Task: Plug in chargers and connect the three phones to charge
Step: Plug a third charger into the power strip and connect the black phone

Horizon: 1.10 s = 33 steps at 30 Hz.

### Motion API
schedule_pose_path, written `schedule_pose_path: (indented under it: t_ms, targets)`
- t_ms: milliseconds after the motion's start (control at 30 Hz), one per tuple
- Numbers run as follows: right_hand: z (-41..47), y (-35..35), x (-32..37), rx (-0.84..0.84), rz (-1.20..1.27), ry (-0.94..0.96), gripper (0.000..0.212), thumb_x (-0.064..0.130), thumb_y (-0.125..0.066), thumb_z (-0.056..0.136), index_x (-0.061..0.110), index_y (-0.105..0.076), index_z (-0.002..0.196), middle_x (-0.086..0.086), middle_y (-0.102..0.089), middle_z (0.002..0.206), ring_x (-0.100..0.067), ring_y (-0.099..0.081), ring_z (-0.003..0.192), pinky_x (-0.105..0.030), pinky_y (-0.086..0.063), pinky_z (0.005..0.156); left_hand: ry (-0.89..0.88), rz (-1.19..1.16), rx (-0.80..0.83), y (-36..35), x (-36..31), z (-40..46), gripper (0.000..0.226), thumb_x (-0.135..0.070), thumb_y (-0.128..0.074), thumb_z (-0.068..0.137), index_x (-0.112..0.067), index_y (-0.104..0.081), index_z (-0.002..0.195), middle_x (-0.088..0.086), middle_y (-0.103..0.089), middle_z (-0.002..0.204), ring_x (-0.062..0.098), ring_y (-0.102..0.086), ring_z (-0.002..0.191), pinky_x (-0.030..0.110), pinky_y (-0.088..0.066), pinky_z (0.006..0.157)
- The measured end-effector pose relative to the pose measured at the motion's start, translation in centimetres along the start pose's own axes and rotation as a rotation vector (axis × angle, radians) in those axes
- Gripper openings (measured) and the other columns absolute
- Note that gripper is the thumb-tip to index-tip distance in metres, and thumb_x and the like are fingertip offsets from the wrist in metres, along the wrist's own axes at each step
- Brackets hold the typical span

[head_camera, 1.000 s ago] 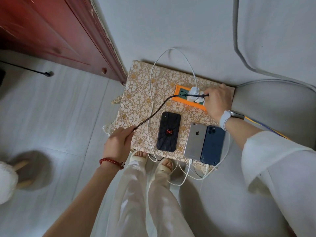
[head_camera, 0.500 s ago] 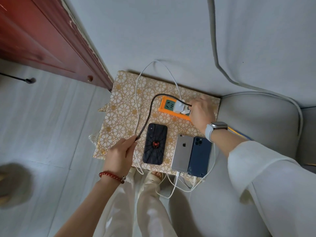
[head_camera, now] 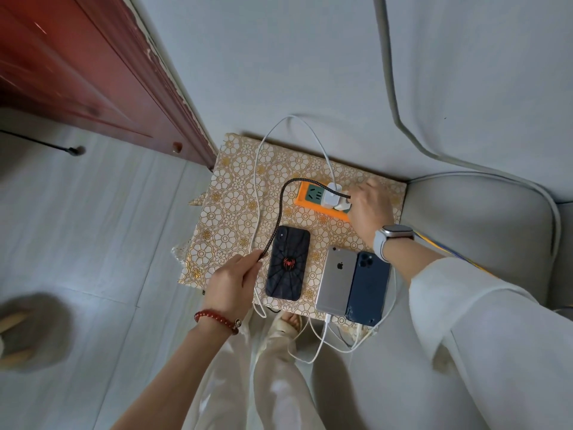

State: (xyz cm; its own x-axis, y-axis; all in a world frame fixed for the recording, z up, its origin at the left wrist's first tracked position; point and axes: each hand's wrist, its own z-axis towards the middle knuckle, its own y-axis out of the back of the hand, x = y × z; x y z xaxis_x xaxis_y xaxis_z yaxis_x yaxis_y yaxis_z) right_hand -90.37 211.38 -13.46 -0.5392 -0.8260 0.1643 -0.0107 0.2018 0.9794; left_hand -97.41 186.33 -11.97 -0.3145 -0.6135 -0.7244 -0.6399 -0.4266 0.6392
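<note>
Three phones lie face down on a small table with a floral cloth (head_camera: 235, 193): a black spider-case phone (head_camera: 288, 262), a silver phone (head_camera: 336, 280) and a dark blue phone (head_camera: 368, 290). White cables (head_camera: 322, 333) run into the silver and blue phones' near ends. An orange power strip (head_camera: 305, 197) holds white chargers (head_camera: 333, 198). My right hand (head_camera: 370, 209) grips a charger at the strip. My left hand (head_camera: 231, 283) pinches the free end of a black braided cable (head_camera: 280, 209) beside the black phone.
A grey sofa arm (head_camera: 483, 218) stands right of the table. A red wooden door (head_camera: 93, 76) is at the upper left, the grey wall behind. My legs and sandalled feet (head_camera: 288, 321) are just below the table edge. Pale floor tiles (head_camera: 93, 231) lie to the left.
My right hand has pushed the charger down against the strip. The black cable has slackened into a loop, and my left hand has slid toward the black phone's side.
</note>
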Motion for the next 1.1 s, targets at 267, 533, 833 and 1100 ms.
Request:
schedule_pose_path:
  t_ms: [267,533,833,1100]
  targets:
    - [-0.1,-0.4,-0.4,0.017,0.02,-0.048,0.014,-0.012,-0.047,0.078,-0.009,-0.061,0.083,-0.026,-0.065,0.085,-0.037,-0.053,0.091,-0.043,-0.042,0.072,0.036,-0.056,-0.033,-0.3,-0.6,-0.7,0.023,-0.007,-0.056,0.086,-0.012,-0.066,0.106,0.001,-0.063,0.072,0.008,-0.053,0.061,0.009,-0.04,0.058]
    - [-0.5,-0.8,-1.1,0.128,-0.034,-0.169,0.025,0.006,-0.051,0.085,0.008,-0.054,0.111,-0.012,-0.062,0.112,-0.032,-0.048,0.111,-0.044,-0.038,0.089,0.114,-0.089,-0.019,-1.3,-1.7,-1.4,0.022,-0.011,-0.055,0.087,-0.016,-0.067,0.104,-0.003,-0.062,0.07,0.004,-0.055,0.062,0.004,-0.04,0.055]
    - [-9.7,2.5,2.6,-0.21,0.553,-0.205,0.038,-0.003,-0.05,0.082,0.006,-0.051,0.119,-0.015,-0.059,0.117,-0.03,-0.056,0.107,-0.03,-0.044,0.088,0.567,-0.858,0.201,2.1,-4.5,-0.5,0.014,-0.007,-0.057,0.085,-0.01,-0.066,0.095,0.0,-0.07,0.063,0.017,-0.069,0.063,0.032,-0.06,0.064]
    - [-16.9,0.0,13.3,0.667,1.147,-0.21,0.022,0.021,-0.049,0.091,0.016,-0.057,0.111,0.005,-0.059,0.119,-0.006,-0.054,0.111,-0.016,-0.041,0.092,0.54,-1.289,0.383,5.8,-5.1,2.0,0.024,-0.018,-0.062,0.074,-0.008,-0.061,0.095,0.001,-0.069,0.067,0.018,-0.068,0.068,0.031,-0.06,0.067]
